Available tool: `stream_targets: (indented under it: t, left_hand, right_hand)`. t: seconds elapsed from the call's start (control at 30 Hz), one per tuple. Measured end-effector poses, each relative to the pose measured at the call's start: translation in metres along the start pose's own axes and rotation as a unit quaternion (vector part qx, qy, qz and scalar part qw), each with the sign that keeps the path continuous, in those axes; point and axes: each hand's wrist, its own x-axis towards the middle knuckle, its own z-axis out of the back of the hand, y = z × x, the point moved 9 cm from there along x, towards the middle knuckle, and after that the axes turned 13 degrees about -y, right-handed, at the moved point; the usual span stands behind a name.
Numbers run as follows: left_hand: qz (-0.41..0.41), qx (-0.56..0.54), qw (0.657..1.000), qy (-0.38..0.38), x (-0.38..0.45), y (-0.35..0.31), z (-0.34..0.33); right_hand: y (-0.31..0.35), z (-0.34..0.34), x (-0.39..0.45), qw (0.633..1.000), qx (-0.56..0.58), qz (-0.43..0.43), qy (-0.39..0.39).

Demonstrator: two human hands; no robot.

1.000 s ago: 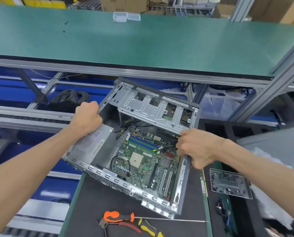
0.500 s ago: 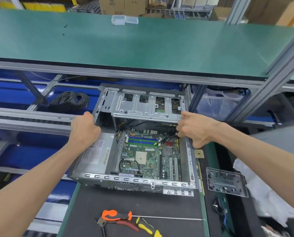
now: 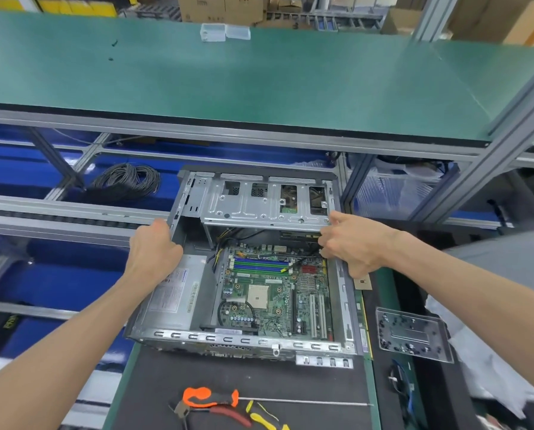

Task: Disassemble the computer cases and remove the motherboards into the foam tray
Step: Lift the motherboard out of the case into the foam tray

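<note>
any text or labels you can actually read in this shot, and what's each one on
None reads clearly enough to quote.
Power supply label: dense print and a blue logo, too blurred to read.
Motherboard: white markings and a barcode sticker on its near edge, too small.
Cardboard boxes behind the green shelf: faint printed marks, unreadable.
Dark bin at far left: yellowish lettering, blurred.

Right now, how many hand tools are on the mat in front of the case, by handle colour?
Orange-handled screwdriver: 1
Red-handled pliers: 1
Yellow-handled tool, partly cut off by the frame edge: 1
Total: 3
</note>
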Motion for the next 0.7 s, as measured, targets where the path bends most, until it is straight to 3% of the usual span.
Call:
stream_targets:
  t: [0.13,0.33,0.4,0.5,0.6,0.7]
  left_hand:
    - [0.002,0.017,1.000,0.000,0.001,0.001,-0.001]
    - [-0.073,0.066,0.995,0.017,0.002,-0.016,0.008]
    - [-0.155,0.070,0.985,-0.018,-0.007,-0.041,0.016]
    - [-0.361,-0.001,0.932,-0.047,-0.044,-0.094,0.017]
    - [-0.407,-0.002,0.908,0.102,-0.064,-0.117,-0.025]
    - [-0.393,0.084,0.882,0.245,-0.070,-0.123,-0.075]
  right_hand:
    - [-0.001,-0.003,0.001,0.999,0.036,-0.024,-0.010]
    - [0.010,0.012,0.001,0.990,0.083,-0.076,-0.083]
    - [0.022,0.028,0.006,0.972,0.140,-0.123,-0.143]
    - [0.045,0.028,0.021,0.909,0.306,-0.233,-0.159]
    - [0.064,0.004,0.037,0.853,0.398,-0.321,-0.105]
    - [0.079,-0.015,0.045,0.835,0.412,-0.359,-0.062]
